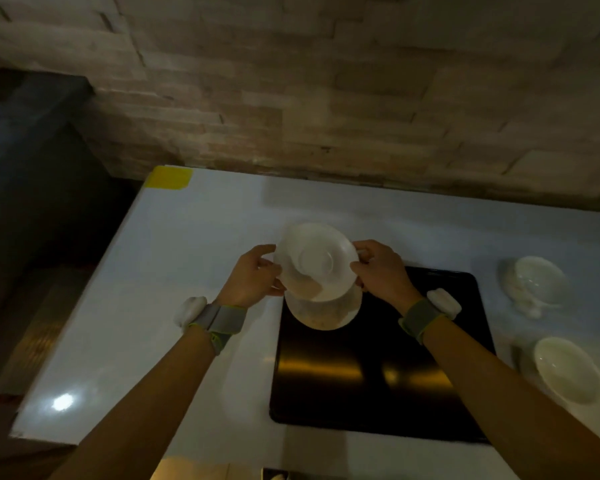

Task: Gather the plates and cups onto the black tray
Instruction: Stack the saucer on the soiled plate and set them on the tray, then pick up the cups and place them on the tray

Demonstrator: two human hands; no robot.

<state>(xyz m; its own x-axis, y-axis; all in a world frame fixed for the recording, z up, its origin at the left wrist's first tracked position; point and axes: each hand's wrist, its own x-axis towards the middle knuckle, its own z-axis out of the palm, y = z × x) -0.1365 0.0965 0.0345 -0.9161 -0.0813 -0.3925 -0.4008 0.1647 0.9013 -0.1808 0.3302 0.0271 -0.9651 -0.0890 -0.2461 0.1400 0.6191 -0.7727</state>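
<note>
I hold a white saucer (317, 261) in the air with both hands, tilted toward me, above the far left corner of the black tray (378, 375). My left hand (253, 275) grips its left rim and my right hand (378, 268) grips its right rim. Just beneath it a second white plate (326, 315) lies on the tray's far left corner, partly hidden by the saucer. Off the tray to the right, a white cup (534, 285) lies on the table, and a white bowl-like dish (567, 368) sits nearer me.
The tray lies on a white table (174, 289) pushed against a brick wall (326, 98). Yellow tape (168, 177) marks the table's far left corner. A dark drop lies beyond the table's left edge.
</note>
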